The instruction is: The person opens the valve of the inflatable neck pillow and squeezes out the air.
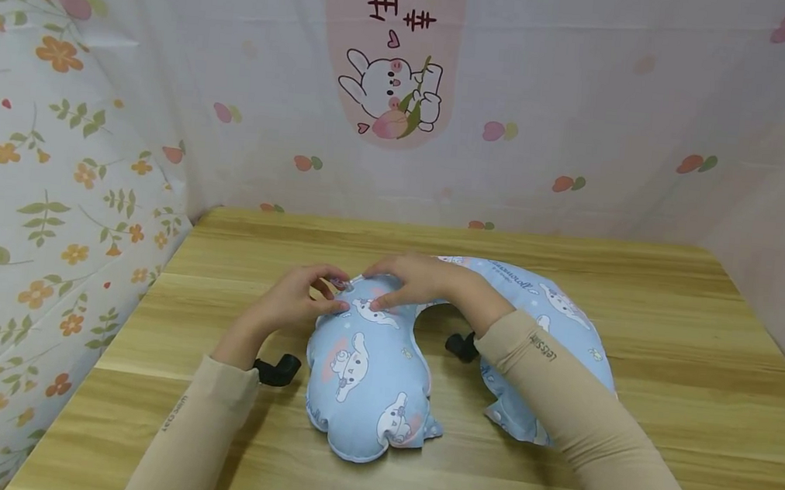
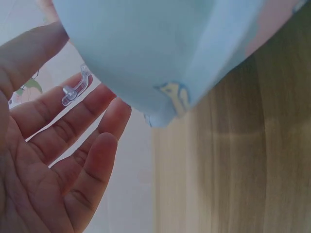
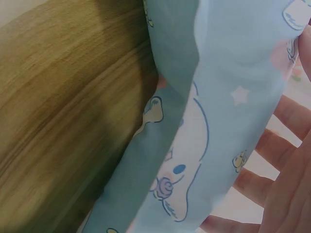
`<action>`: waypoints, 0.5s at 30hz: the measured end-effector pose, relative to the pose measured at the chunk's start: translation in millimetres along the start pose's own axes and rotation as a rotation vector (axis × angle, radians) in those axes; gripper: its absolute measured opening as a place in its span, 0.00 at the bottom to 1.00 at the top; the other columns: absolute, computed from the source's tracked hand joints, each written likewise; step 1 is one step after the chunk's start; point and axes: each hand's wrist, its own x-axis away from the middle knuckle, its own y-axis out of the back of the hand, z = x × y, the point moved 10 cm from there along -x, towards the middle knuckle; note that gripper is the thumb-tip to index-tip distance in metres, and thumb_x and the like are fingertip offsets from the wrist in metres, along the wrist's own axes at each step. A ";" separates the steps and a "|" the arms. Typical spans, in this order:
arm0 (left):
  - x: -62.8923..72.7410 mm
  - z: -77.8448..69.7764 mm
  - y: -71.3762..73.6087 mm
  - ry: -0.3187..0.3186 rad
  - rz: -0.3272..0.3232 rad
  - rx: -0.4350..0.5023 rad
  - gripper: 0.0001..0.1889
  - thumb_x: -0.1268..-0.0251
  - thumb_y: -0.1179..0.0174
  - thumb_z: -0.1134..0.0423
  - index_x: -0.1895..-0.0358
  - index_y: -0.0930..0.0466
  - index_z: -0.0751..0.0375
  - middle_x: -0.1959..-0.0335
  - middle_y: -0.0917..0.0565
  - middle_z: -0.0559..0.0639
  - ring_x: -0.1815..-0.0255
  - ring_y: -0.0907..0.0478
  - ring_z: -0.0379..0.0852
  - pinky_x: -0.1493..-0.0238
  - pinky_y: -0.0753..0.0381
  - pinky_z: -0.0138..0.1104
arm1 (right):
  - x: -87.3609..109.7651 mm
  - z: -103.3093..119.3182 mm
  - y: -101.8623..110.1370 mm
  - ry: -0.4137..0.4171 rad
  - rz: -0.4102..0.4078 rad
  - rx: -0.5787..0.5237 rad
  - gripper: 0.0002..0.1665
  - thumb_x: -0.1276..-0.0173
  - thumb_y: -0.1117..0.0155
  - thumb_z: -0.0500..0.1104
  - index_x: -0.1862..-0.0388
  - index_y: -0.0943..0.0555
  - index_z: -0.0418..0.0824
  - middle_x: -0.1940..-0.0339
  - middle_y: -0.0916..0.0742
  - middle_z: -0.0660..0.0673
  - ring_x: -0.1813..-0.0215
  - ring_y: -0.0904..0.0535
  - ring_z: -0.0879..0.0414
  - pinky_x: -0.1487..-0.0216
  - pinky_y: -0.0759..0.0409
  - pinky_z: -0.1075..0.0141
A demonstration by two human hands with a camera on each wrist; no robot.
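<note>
A puffy light-blue neck pillow (image 1: pixel 368 367) with white cartoon puppies lies on the wooden table, curved into an arch. My right hand (image 1: pixel 421 279) grips the far edge of its left lobe, thumb on top and fingers over the back; in the right wrist view the fingers (image 3: pixel 257 187) spread along that edge. At the lobe's upper left is my left hand (image 1: pixel 304 296), its thumb touching the pillow. The left wrist view shows its fingers (image 2: pixel 63 128) loosely bent, with a clear plastic valve (image 2: pixel 75 90) by the index finger. No pinch on the valve is visible.
The wooden table (image 1: pixel 690 364) extends around the pillow on all sides. A white printed cloth (image 1: pixel 585 122) hangs behind it, and a flowered cloth (image 1: pixel 49 246) hangs on the left. Black wrist mounts (image 1: pixel 278 370) jut from both sleeves near the pillow.
</note>
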 end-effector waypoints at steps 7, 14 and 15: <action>-0.8 0.0 -3.0 0.014 0.003 -0.015 0.22 0.39 0.30 0.62 0.43 0.21 0.63 0.49 0.17 0.58 0.54 0.20 0.53 0.61 0.19 0.35 | -0.8 0.0 -5.2 0.004 0.010 0.023 0.38 0.32 0.36 0.60 0.27 0.30 0.48 0.26 0.27 0.45 0.23 0.36 0.46 0.24 0.39 0.47; -3.8 1.7 -6.9 0.007 0.012 -0.036 0.22 0.41 0.29 0.63 0.43 0.21 0.63 0.49 0.17 0.57 0.55 0.20 0.52 0.60 0.20 0.35 | -0.1 -3.8 -10.2 -0.038 0.016 0.076 0.37 0.32 0.38 0.64 0.27 0.30 0.52 0.25 0.28 0.47 0.23 0.38 0.42 0.28 0.40 0.36; -4.2 2.7 -7.6 0.009 0.014 -0.038 0.22 0.40 0.29 0.62 0.43 0.21 0.63 0.50 0.17 0.57 0.55 0.20 0.52 0.60 0.19 0.35 | 0.0 -4.7 -10.9 -0.046 0.018 0.077 0.37 0.32 0.38 0.64 0.27 0.30 0.53 0.25 0.28 0.47 0.23 0.38 0.41 0.28 0.41 0.34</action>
